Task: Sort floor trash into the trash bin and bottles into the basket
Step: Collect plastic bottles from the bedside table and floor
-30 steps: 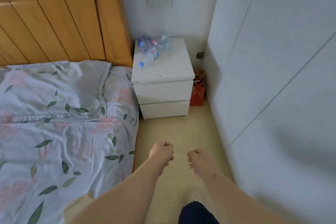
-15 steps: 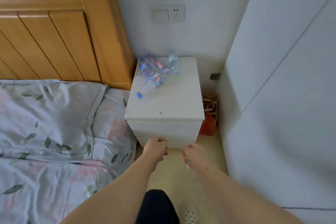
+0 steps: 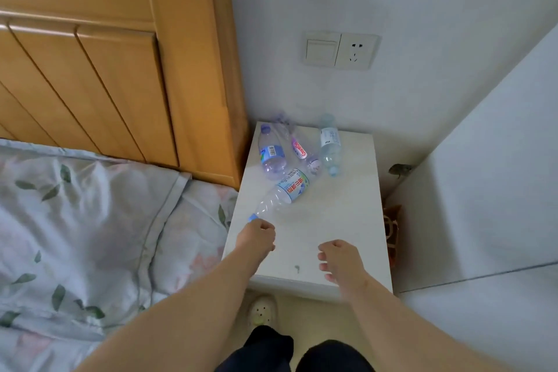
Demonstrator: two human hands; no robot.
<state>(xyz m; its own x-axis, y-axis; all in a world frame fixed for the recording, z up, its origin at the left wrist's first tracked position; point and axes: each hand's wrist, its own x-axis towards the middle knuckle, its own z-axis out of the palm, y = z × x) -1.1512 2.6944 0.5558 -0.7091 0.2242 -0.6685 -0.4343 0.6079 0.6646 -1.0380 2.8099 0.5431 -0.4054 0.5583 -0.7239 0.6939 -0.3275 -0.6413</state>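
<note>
Left hand [image 3: 256, 237] clenched, empty, just beside the cap [image 3: 252, 217] of the near bottle [image 3: 285, 193], right hand [image 3: 339, 260] loosely curled, empty, over the tabletop [image 3: 341, 220]: nudge that cap and the light bottle could roll off toward the bed [image 3: 90, 220].

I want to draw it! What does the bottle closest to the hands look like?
The nearest bottle is clear, ribbed plastic and looks empty, with a blue cap and a blue-white label bearing red characters. It lies on its side on the white nightstand, its cap almost at the left hand.
</note>
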